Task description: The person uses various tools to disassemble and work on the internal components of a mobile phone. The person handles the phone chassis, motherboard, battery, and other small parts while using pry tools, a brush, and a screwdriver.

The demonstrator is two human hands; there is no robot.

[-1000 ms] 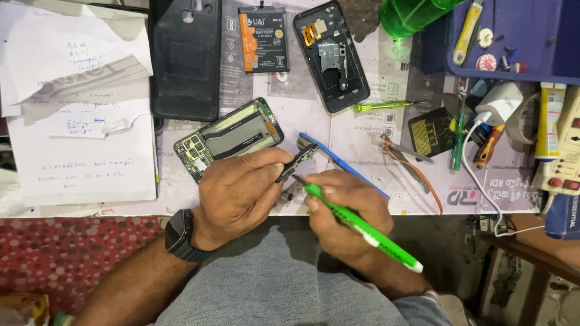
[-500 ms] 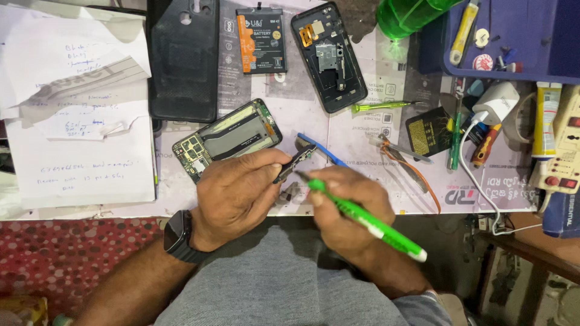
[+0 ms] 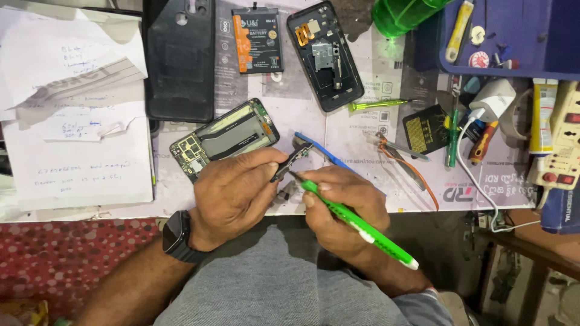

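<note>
My left hand (image 3: 232, 193) pinches a small dark circuit part (image 3: 291, 162) just above the table's near edge. My right hand (image 3: 344, 208) grips a green and white screwdriver (image 3: 356, 223), its tip touching that part. Just above my left hand lies an opened phone frame with a green board (image 3: 223, 139). A blue pry strip (image 3: 323, 154) lies behind my right hand. A dark watch sits on my left wrist.
A black back cover (image 3: 181, 60), a phone battery (image 3: 258, 41) and another opened phone (image 3: 325, 54) lie at the back. Paper sheets (image 3: 72, 121) sit left. Right: tweezers (image 3: 399, 151), a green screwdriver (image 3: 380, 104), a white charger (image 3: 489, 99), a power strip (image 3: 565, 145), a blue tray (image 3: 513, 36).
Both hands and the small part stay close together; the screwdriver shifted only slightly against the part. The view moved a little.
</note>
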